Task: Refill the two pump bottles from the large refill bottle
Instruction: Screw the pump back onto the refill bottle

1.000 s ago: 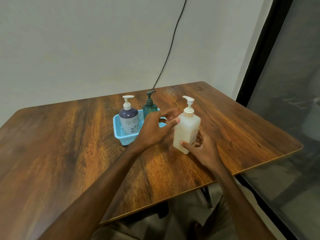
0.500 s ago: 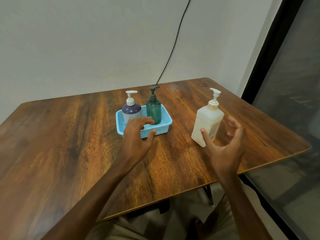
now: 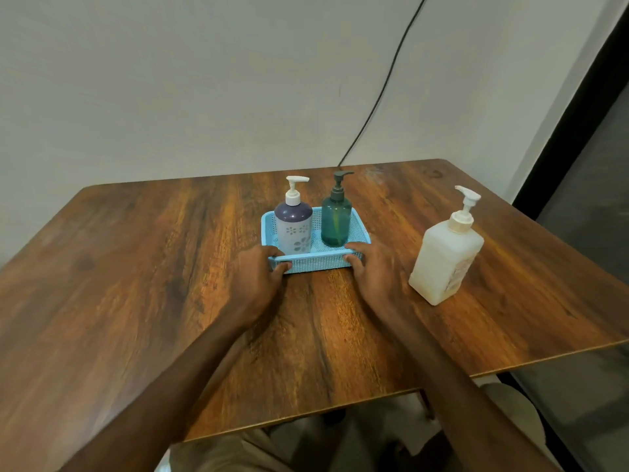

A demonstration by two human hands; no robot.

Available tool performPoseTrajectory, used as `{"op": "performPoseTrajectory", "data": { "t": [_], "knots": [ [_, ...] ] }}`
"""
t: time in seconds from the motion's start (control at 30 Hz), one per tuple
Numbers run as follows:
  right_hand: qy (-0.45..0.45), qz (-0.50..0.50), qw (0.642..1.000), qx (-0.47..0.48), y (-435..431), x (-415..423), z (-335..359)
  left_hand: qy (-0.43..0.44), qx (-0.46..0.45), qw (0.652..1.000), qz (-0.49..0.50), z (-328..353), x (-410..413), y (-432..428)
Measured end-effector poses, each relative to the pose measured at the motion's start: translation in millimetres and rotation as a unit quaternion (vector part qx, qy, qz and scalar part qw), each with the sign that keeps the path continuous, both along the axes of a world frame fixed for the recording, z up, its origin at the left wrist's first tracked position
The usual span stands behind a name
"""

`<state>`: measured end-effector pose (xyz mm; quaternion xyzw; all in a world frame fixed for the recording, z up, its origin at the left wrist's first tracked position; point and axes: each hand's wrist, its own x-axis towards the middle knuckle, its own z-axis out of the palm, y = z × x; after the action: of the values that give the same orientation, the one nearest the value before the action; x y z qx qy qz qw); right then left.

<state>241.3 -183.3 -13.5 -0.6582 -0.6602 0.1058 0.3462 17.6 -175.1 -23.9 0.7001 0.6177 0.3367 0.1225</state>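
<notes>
A light blue mesh basket stands mid-table and holds two upright pump bottles: a purple-and-white flowered one on the left and a dark green see-through one on the right. My left hand grips the basket's near left corner, thumb over the rim. My right hand grips its near right corner the same way. The large cream refill bottle with a white pump stands by itself on the table, to the right of my right hand.
The wooden table ends close on the right, just past the refill bottle. A black cable runs down the wall behind the basket. A dark window frame lies to the right.
My right hand let go of the refill bottle, which now stands alone at the right. Both hands moved to the basket and closed on its near corners.
</notes>
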Motion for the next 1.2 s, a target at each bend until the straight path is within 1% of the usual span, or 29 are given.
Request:
{"op": "performPoseTrajectory", "data": {
  "t": [0.17, 0.3, 0.47, 0.67, 0.73, 0.8, 0.87, 0.9, 0.97, 1.03, 1.13, 1.2],
  "knots": [
    [0.012, 0.02, 1.0, 0.01, 47.7, 3.6, 5.5, -0.002, -0.018, 1.0, 0.0, 6.8, -0.7, 36.9],
    [0.022, 0.01, 1.0, 0.0, 86.6, -3.3, 10.7, -0.014, -0.036, 0.999, 0.012, 16.5, 2.6, 72.6],
    [0.021, -0.016, 1.0, -0.006, 111.1, -9.4, 17.2, -0.02, -0.057, 0.998, 0.023, 18.4, 4.1, 105.7],
    [-0.003, -0.018, 0.999, -0.032, 110.1, -8.7, 15.4, -0.025, -0.059, 0.997, 0.034, 14.2, 11.1, 94.6],
    [-0.003, -0.02, 0.999, -0.031, 94.8, -8.0, 17.9, -0.035, -0.035, 0.998, 0.043, 7.7, 14.8, 80.9],
    [0.019, -0.024, 1.0, 0.008, 67.0, -3.5, 21.5, -0.036, -0.003, 0.998, 0.052, 6.5, 25.1, 58.8],
    [0.019, -0.049, 0.997, 0.065, 30.2, 4.7, 22.1, -0.041, 0.018, 0.998, 0.047, 13.6, 45.5, 30.0],
    [0.027, -0.064, 0.992, 0.101, 10.6, 10.5, 20.9, -0.048, 0.023, 0.998, 0.033, 18.1, 57.2, 16.3],
    [0.078, -0.081, 0.977, 0.179, -28.1, 24.0, 19.1, -0.056, 0.015, 0.998, -0.01, 25.5, 82.4, -2.1],
    [0.094, -0.09, 0.963, 0.237, -65.5, 38.2, 21.8, -0.053, -0.005, 0.996, -0.066, 32.7, 109.8, -11.2],
    [0.104, -0.099, 0.951, 0.274, -106.2, 60.5, 25.8, -0.051, -0.028, 0.991, -0.121, 39.4, 151.6, -17.0],
    [0.137, -0.127, 0.944, 0.273, -116.9, 78.7, 26.7, -0.039, -0.04, 0.99, -0.131, 42.9, 175.9, -20.4]
  ]
}}
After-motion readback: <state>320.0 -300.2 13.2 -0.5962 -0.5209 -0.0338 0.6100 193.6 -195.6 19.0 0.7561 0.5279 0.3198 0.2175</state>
